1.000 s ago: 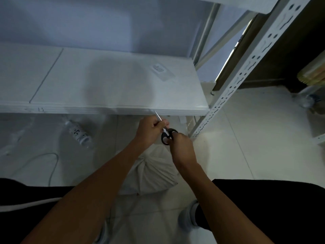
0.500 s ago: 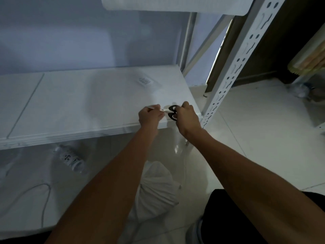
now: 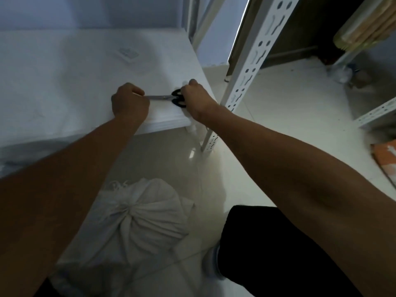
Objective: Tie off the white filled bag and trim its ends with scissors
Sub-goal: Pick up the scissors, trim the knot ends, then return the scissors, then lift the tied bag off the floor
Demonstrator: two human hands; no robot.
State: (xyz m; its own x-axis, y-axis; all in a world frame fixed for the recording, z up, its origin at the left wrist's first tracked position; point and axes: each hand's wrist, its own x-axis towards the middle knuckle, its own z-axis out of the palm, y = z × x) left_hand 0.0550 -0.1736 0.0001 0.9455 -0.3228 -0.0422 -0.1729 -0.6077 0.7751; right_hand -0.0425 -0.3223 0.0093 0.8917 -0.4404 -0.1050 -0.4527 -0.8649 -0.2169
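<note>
Fingers of the right hand (image 3: 194,101) are curled about the black handle loops of the scissors (image 3: 171,97); fingers of the left hand (image 3: 128,102) are clenched into a fist at the blade tips, though whether they pinch the tips or a strand cannot be told. The scissors lie flat on the white shelf (image 3: 64,82), near its front right corner, blades pointing toward the left hand. One second earlier both hands worked with the scissors below the shelf edge, directly over the bag; they have since risen onto the shelf surface. This suggests the trimming is finished and the tool is being set down. Both forearms extend forward, almost straight, the wrists resting at the shelf's front edge. The white filled bag (image 3: 137,224) sits on the tiled floor (image 3: 278,125) below, between the arms, its neck gathered into a knot with short frayed ends at upper left. The perforated upright (image 3: 252,61) of the rack stands just right of the right hand.
</note>
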